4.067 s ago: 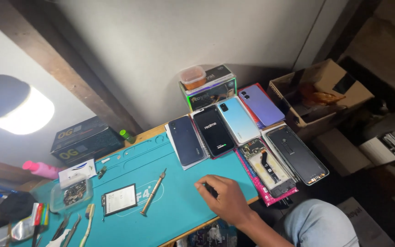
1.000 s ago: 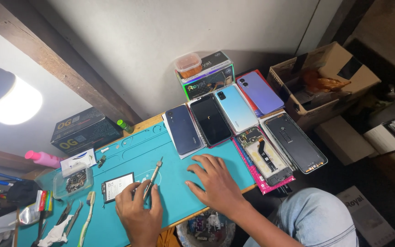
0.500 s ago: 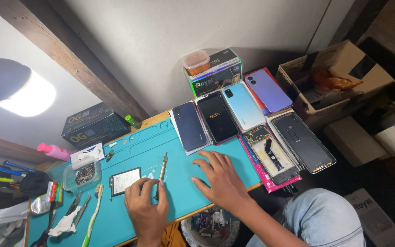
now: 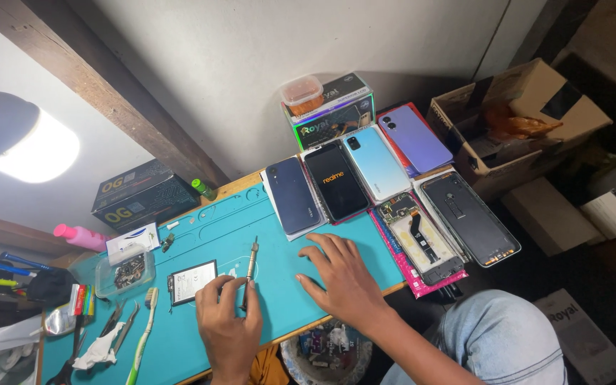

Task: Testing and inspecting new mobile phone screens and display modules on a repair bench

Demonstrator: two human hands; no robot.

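Left hand point(image 4: 227, 324) now gripping screwdriver point(image 4: 249, 265), six phones point(image 4: 335, 182)

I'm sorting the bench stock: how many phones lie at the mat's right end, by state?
Closed phones, back up: 3 (dark blue, pale blue, purple)
Closed phone, screen up: 1
Opened phones: 2 ()
Total: 6
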